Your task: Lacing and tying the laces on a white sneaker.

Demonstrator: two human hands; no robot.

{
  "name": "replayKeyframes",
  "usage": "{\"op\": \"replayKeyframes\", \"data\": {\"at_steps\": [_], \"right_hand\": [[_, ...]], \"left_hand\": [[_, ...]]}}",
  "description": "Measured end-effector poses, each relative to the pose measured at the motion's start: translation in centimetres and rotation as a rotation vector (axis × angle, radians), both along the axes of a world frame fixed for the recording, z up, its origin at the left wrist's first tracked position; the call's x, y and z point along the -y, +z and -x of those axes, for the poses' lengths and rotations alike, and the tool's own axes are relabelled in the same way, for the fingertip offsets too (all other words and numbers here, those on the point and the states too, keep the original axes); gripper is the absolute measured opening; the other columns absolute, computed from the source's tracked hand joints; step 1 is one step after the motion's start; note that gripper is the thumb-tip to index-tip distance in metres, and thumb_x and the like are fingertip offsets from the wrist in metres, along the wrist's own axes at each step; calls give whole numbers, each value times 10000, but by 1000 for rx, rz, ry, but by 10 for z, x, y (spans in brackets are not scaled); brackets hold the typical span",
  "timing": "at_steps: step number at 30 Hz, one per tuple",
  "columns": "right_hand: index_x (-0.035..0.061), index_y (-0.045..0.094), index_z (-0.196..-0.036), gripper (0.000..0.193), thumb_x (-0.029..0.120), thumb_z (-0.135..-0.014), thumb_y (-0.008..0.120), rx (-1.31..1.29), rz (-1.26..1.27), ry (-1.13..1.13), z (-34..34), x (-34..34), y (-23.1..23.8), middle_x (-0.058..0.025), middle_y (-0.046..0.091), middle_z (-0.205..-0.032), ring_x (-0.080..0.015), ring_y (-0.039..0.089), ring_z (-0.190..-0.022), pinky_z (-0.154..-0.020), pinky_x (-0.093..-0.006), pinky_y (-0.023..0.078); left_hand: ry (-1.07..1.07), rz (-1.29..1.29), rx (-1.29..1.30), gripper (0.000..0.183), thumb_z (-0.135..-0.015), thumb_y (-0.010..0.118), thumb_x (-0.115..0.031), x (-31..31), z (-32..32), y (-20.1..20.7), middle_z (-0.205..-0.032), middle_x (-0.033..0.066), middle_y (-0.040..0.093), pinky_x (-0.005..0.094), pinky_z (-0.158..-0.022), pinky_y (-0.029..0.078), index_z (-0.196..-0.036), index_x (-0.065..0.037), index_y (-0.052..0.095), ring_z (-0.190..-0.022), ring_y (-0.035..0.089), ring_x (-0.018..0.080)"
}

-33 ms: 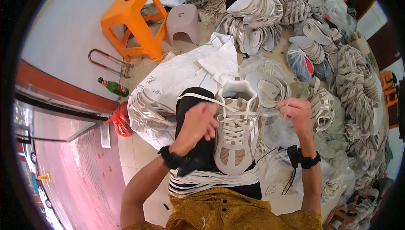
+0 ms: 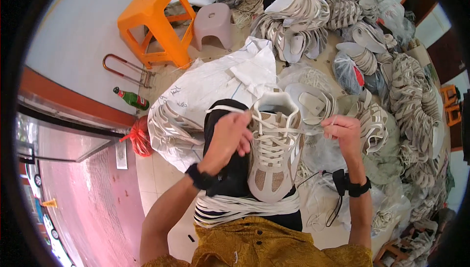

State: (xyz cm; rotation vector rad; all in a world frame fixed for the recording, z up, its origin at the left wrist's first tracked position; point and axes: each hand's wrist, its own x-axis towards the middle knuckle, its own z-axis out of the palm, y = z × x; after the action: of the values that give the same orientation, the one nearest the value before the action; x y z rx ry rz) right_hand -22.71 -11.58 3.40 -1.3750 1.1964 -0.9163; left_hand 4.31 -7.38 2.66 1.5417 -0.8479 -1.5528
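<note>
A beige and white sneaker upper (image 2: 271,169), toe toward me, rests on my black-trousered lap. White shoelaces (image 2: 270,152) criss-cross its front. My right hand (image 2: 344,132) is closed in a pinch on a lace end, held taut out to the right of the shoe. Beside the left of the collar, my left hand (image 2: 226,139) has its fingers bent together at the other lace end, which trails left over my knee; the exact grip is partly hidden. Across my lap lies a bundle of loose white laces (image 2: 247,210).
A white woven sack (image 2: 210,90) lies ahead, with shoe uppers (image 2: 174,125) on it. Stacked uppers (image 2: 416,95) and plastic bags fill the right. At the left are an orange stool (image 2: 156,24), a grey stool (image 2: 213,24), a green bottle (image 2: 131,99) and a red bag (image 2: 141,137).
My left hand has shifted slightly up and left, its fingertips drawn closer to the lace. The right hand has hardly moved.
</note>
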Motion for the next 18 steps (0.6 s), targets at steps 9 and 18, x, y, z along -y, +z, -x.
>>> {"op": "replayKeyframes", "data": {"at_steps": [9,18], "right_hand": [[-12,622,-764,153,120,-704,572,63,-19,-99,25,-5,-22,-23,562,-608,-57,455,-507,-456,-180,315],[0,620,-766,169,157,-721,575,253,-77,-185,54,-7,-40,-33,572,-612,-71,476,-517,-455,-183,320]], "left_hand": [[182,136,-497,165,-868,494,-187,29,-7,-17,-752,26,536,255,-592,421,-930,-38,530,-696,531,127],[337,223,-873,154,-879,466,-190,37,-39,3,-891,70,541,404,-896,398,-906,-41,498,-896,517,227]]}}
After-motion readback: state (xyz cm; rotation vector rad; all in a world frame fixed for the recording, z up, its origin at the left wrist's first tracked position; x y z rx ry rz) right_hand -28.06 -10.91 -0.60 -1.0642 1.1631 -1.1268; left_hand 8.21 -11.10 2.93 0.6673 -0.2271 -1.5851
